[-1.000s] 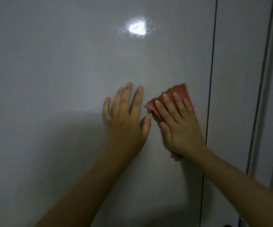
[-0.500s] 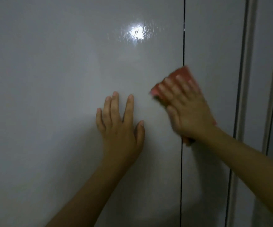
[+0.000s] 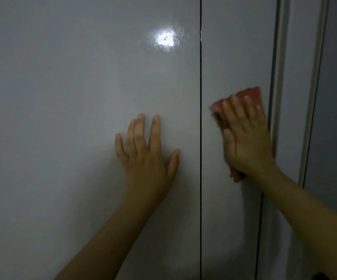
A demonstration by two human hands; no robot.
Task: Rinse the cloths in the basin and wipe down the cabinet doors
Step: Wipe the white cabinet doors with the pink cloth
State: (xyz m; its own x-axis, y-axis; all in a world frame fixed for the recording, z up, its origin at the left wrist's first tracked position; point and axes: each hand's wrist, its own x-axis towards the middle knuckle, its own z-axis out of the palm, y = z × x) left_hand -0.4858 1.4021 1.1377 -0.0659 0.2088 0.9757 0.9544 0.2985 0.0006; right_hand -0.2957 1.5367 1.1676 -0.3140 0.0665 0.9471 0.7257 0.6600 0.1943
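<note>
1. We see the right hand (image 3: 246, 138) laid flat on a red cloth (image 3: 250, 93), its fingers straight and pressing the cloth against the narrow cabinet door (image 3: 234, 47); nothing is curled round the cloth, so the hold is pressure alone.
2. The cloth lies between palm and door, showing above the fingertips and again below the heel of the hand; its long axis runs roughly up the door, tilted slightly right at the top.
3. The left hand (image 3: 147, 150) rests open on the wide cabinet door (image 3: 72, 118), fingers spread and straight, holding nothing; we judge that it braces the panel.
4. The relation that governs the coming stroke: the cloth sits on the narrow door, between the dark seam (image 3: 201, 98) on its left and the pale frame strip (image 3: 276, 57) just beside it on its right. The right hand is the nearer one; the left hand lies across the seam, apart from the cloth.
5. We judge that little room remains rightward, so the next pass would run up, down or back toward the seam.
6. Count: two hands, one cloth, two door panels, one seam. No basin is in view.
7. A bright reflection (image 3: 165, 39) marks the glossy wide door.
</note>
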